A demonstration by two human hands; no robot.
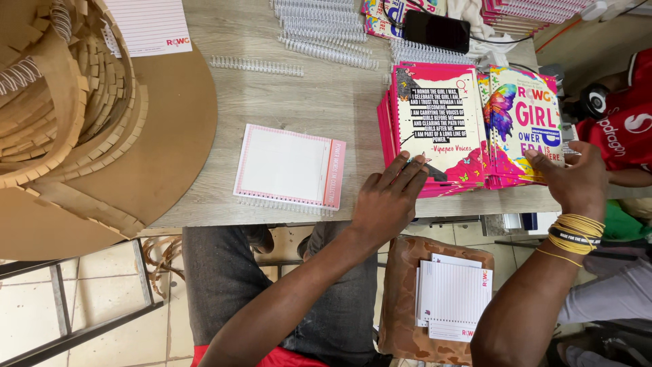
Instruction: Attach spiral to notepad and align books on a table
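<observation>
My left hand [386,200] lies flat with fingers spread, its fingertips on the near edge of a stack of pink covers [435,122] with a black text panel. My right hand [574,178], with yellow bands on the wrist, touches the near right corner of a second stack of colourful covers [519,126] with a butterfly picture. Both stacks sit side by side on the wooden table [319,88]. A white spiral-bound pad with a pink edge [288,166] lies to the left of my left hand.
Metal binding coils [324,34] and one single coil [257,65] lie at the back. A black phone [438,30] rests on more covers. Cardboard pieces [68,115] fill the left. Lined sheets [454,299] sit on a brown stool below. Another person in red [621,126] is at right.
</observation>
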